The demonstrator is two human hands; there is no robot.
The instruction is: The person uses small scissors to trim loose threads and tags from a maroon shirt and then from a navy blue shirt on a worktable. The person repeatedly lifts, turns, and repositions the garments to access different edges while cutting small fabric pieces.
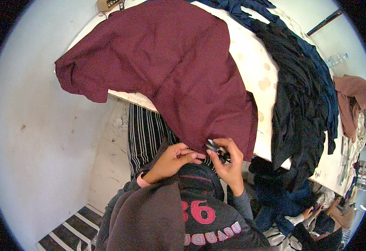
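Observation:
A large maroon cloth is spread over the table and hangs down over its near edge toward my lap. At its lower end my left hand pinches the cloth's edge between thumb and fingers. Close on its right, my right hand is closed around small dark thread snips. The snips' metal end lies against the cloth near my left fingertips. My fingers partly hide the snips, so I cannot tell whether the blades are apart.
The pale, stained table curves away to the right. Black garments are heaped along it, with a brown cloth and a plastic bottle beyond. A white wall stands at left. Other people's hands show at lower right.

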